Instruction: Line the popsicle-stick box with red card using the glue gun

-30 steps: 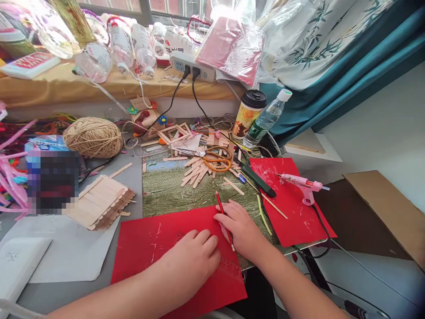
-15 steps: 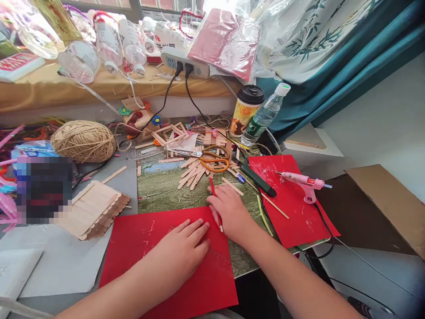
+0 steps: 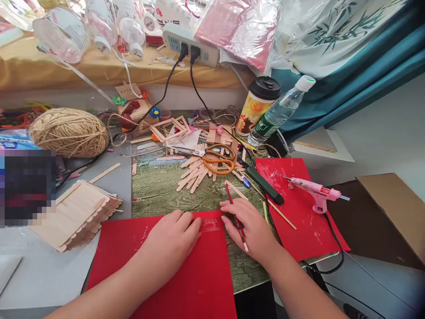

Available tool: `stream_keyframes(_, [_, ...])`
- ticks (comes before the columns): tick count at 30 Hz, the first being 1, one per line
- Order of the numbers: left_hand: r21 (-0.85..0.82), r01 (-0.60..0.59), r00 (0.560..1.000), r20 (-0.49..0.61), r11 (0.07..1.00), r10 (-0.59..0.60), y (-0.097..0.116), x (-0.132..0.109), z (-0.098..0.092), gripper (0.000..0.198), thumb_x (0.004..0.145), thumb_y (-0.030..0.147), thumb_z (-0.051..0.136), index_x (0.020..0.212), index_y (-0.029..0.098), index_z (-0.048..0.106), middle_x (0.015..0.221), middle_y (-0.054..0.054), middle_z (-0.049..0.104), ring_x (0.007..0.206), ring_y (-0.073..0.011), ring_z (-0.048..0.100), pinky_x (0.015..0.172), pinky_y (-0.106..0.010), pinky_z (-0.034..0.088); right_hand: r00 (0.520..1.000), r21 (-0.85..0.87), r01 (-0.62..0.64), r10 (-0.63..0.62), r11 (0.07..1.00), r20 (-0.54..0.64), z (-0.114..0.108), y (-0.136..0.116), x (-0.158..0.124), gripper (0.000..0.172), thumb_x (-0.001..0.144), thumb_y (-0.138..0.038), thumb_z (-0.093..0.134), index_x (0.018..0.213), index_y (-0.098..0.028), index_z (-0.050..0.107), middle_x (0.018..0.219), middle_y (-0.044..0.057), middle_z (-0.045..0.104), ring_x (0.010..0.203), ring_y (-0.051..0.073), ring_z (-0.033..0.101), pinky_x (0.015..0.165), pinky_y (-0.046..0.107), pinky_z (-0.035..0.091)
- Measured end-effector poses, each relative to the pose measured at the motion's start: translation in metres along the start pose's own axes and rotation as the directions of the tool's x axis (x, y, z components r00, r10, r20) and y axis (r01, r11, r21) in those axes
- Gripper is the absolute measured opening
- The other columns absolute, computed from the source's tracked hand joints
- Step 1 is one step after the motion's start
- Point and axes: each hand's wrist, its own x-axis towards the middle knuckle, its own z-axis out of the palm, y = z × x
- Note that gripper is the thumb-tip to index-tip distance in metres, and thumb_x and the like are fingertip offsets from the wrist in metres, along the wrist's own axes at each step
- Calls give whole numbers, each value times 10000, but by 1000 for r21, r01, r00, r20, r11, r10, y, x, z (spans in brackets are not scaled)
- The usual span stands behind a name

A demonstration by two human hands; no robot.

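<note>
A red paper sheet [image 3: 186, 274] lies at the table's front edge. My left hand [image 3: 172, 241] rests on its top edge with fingers curled down on a red ruler [image 3: 210, 223] that lies along that edge. My right hand [image 3: 247, 226] sits just right of the ruler's end, fingers closed round a red pencil [image 3: 235, 217] whose tip points away from me. A green wood-grain mat [image 3: 166, 186] lies under the sheet.
Orange-handled scissors [image 3: 212, 157] lie on a heap of craft sticks [image 3: 194, 173]. A pink glue gun [image 3: 315, 191] rests on a second red sheet [image 3: 299, 221]. A twine ball [image 3: 68, 132], stick panel [image 3: 75, 212], cup [image 3: 257, 106] and bottle [image 3: 279, 113] stand around.
My left hand slid up from the sheet's middle to its top edge, onto the ruler. My right hand with the pencil shifted slightly right, beside the ruler's end. The view moved.
</note>
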Motion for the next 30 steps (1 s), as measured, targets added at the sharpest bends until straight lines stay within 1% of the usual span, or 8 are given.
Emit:
stream_keyframes(2, [-33, 25, 998, -56, 999, -27, -3, 1, 2, 193, 1070, 235, 545, 1172, 171, 696, 999, -95, 708, 858, -243, 630, 775, -412, 562, 999, -40, -2, 4, 999, 35, -3, 2, -5, 284, 988, -165, 696, 1249, -263, 641, 1222, 111, 755, 1134, 283, 696, 998, 499, 589])
stream_keyframes(6, [-124, 54, 991, -114, 991, -69, -8, 4, 6, 232, 1105, 270, 498, 1201, 181, 689, 1101, -108, 719, 943, -236, 644, 844, -411, 564, 999, -74, -17, 20, 997, 37, 0, 11, -13, 320, 972, -172, 734, 1261, -271, 638, 1218, 105, 749, 1133, 296, 676, 987, 511, 585])
stream_keyframes(12, [-205, 81, 989, -103, 975, -104, -14, 8, 15, 255, 1096, 233, 520, 1298, 205, 674, 1184, -105, 713, 1016, -243, 641, 905, -424, 534, 998, -30, -60, 60, 998, 5, 5, 18, -13, 278, 986, -125, 717, 1214, -268, 647, 1108, 80, 752, 1024, 259, 676, 906, 445, 598])
stream_keyframes(14, [-237, 88, 989, -92, 968, -112, -15, 8, 18, 270, 1095, 220, 523, 1321, 222, 672, 1194, -101, 710, 1027, -240, 638, 915, -421, 520, 998, -9, -66, 66, 998, 9, 4, 19, -12, 284, 982, -129, 725, 1217, -268, 649, 1098, 78, 748, 1011, 258, 674, 897, 443, 597])
stream_keyframes(17, [-286, 95, 991, -68, 953, -119, -17, 8, 19, 289, 1088, 195, 541, 1348, 215, 664, 1206, -104, 697, 1031, -236, 626, 926, -413, 506, 996, 18, -80, 79, 997, 26, 2, 21, -13, 282, 979, -118, 724, 1210, -261, 651, 1092, 80, 741, 1003, 252, 661, 889, 433, 591])
stream_keyframes(21, [-309, 60, 994, -65, 949, -84, -19, 10, 19, 332, 1071, 143, 553, 1385, 189, 650, 1223, -113, 693, 1051, -237, 621, 940, -407, 491, 994, 26, -102, 100, 994, 48, -1, 22, -13, 286, 973, -99, 719, 1197, -263, 651, 1102, 80, 735, 1009, 250, 649, 895, 431, 580])
stream_keyframes(25, [-304, 32, 995, -77, 952, -57, -21, 11, 18, 344, 1066, 132, 561, 1390, 199, 656, 1207, -105, 713, 1020, -232, 631, 907, -392, 485, 993, 64, -113, 110, 992, 46, -3, 23, -12, 329, 962, -95, 724, 1228, -270, 643, 1129, 78, 734, 1031, 252, 647, 903, 429, 572])
stream_keyframes(30, [-316, 16, 996, -75, 949, -41, -22, 12, 17, 338, 1069, 138, 557, 1385, 194, 664, 1218, -108, 720, 1036, -234, 637, 905, -393, 484, 991, 61, -123, 120, 991, 55, -3, 24, -11, 277, 975, -67, 697, 1167, -263, 658, 1066, 61, 739, 989, 231, 646, 883, 394, 560])
